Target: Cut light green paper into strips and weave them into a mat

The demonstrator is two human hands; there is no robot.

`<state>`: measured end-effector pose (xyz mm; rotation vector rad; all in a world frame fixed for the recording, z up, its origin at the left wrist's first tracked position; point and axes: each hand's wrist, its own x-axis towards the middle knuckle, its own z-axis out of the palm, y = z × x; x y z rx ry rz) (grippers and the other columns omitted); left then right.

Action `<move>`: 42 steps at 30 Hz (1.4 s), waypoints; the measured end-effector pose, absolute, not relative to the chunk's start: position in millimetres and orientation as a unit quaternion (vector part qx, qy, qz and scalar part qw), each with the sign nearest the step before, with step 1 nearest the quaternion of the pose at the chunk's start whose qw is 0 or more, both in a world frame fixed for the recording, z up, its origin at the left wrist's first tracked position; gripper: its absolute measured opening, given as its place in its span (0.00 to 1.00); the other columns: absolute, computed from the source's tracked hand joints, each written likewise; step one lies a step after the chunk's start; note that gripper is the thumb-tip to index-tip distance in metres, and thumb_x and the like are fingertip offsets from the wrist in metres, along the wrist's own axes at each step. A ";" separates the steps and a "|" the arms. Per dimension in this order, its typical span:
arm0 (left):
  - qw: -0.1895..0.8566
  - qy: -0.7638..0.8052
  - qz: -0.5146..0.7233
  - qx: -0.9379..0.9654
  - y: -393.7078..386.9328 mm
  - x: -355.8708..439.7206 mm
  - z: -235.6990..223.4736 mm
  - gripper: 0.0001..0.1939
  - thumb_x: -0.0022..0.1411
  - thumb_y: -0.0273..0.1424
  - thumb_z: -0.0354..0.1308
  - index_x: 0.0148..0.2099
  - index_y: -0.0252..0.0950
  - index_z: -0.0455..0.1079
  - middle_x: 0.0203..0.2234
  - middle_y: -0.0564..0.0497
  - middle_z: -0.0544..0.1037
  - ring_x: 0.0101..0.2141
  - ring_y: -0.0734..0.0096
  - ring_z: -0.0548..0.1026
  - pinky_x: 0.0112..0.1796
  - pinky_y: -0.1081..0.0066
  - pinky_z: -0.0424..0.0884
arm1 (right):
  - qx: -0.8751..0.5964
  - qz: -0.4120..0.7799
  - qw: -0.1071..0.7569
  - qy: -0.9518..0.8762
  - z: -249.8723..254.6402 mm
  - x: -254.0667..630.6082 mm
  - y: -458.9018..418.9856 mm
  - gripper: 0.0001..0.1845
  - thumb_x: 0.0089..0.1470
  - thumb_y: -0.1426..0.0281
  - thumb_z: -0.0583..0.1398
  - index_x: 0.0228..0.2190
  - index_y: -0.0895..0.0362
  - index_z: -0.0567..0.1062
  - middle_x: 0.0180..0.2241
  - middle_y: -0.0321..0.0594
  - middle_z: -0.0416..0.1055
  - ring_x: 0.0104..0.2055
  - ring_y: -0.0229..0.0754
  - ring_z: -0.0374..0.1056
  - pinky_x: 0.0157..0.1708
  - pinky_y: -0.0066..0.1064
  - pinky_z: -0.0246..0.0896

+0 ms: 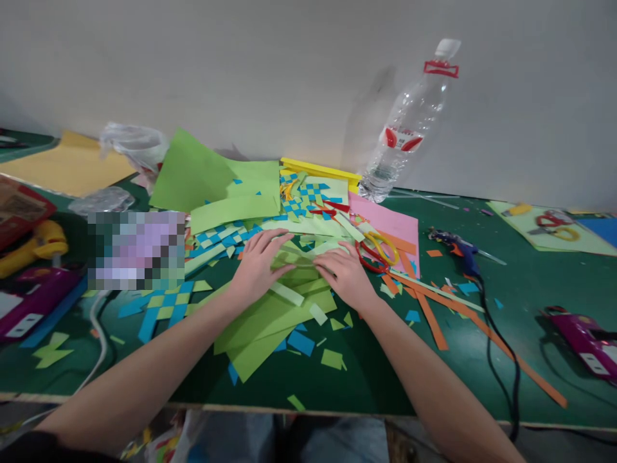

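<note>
My left hand [260, 265] reaches over a pile of green paper [270, 328], its fingers curved and the thumb spread apart from them. Opposite it, my right hand [349, 276] has its fingers drawn together at the edge of a piece of light green paper [299, 258] between the hands; its fingertips are partly hidden. A short pale strip [288, 293] lies just below my left thumb. Close beyond my right hand are scissors with red and yellow handles [390, 247]. Blue-and-green woven paper [222, 236] lies behind my left hand.
A clear plastic bottle [409, 128] leans against the wall at the back. To the right lie a blue glue gun [465, 254] with a black cord, orange strips [431, 321] and a purple device [583, 344]. A white cable [99, 321] crosses the left side. Paper scraps litter the green table.
</note>
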<state>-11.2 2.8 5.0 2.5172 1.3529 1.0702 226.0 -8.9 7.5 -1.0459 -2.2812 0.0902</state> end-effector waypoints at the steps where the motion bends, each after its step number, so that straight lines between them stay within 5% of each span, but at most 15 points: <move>1: 0.054 0.451 0.344 0.822 3.5 -11.5 3.6 0.27 0.59 0.38 0.65 0.59 0.43 0.65 0.53 0.43 0.74 0.55 0.51 0.69 0.56 0.51 0.60 | -0.395 0.037 0.309 -0.864 7.7 225.9 -8.9 0.10 0.63 0.70 0.56 0.38 0.51 0.78 0.38 0.36 0.81 0.42 0.43 0.73 0.59 0.47 0.50; 9: 0.100 0.474 0.361 0.797 2.4 -9.9 1.6 0.05 0.62 0.35 0.62 0.38 0.41 0.73 0.32 0.53 0.81 0.35 0.63 0.77 0.58 0.52 0.56 | -0.394 0.052 0.325 -0.858 7.1 225.2 -10.0 0.09 0.63 0.71 0.55 0.39 0.52 0.76 0.38 0.38 0.80 0.42 0.44 0.74 0.59 0.48 0.51; 16: 0.176 0.529 0.396 0.730 5.0 -11.3 8.8 0.06 0.60 0.34 0.61 0.33 0.38 0.72 0.29 0.51 0.79 0.32 0.65 0.76 0.46 0.60 0.69 | -0.441 0.046 0.429 -0.787 12.1 222.6 -14.9 0.17 0.60 0.70 0.56 0.51 0.54 0.65 0.42 0.45 0.74 0.45 0.47 0.70 0.49 0.43 0.62; 22: 0.265 0.518 0.423 0.695 10.6 -13.4 2.3 0.12 0.61 0.40 0.58 0.39 0.36 0.73 0.32 0.48 0.80 0.30 0.65 0.78 0.38 0.65 0.73 | -0.412 0.018 0.349 -0.842 10.7 220.9 -15.5 0.07 0.60 0.68 0.57 0.40 0.54 0.73 0.38 0.41 0.77 0.43 0.46 0.71 0.52 0.44 0.54; 30: 0.276 0.505 0.434 0.693 9.7 -12.2 5.2 0.13 0.62 0.40 0.57 0.40 0.36 0.73 0.30 0.49 0.79 0.29 0.66 0.78 0.38 0.65 0.73 | -0.426 0.072 0.251 -0.866 6.7 216.9 -15.9 0.15 0.58 0.60 0.61 0.43 0.54 0.78 0.43 0.43 0.76 0.49 0.48 0.67 0.57 0.48 0.45; 42: 0.288 0.545 0.546 0.567 9.6 -15.0 13.2 0.10 0.63 0.36 0.57 0.43 0.35 0.72 0.25 0.52 0.76 0.28 0.70 0.76 0.33 0.71 0.70 | -0.416 0.054 0.353 -0.836 7.8 219.0 -14.6 0.13 0.61 0.61 0.58 0.39 0.56 0.77 0.36 0.43 0.74 0.41 0.45 0.69 0.49 0.42 0.56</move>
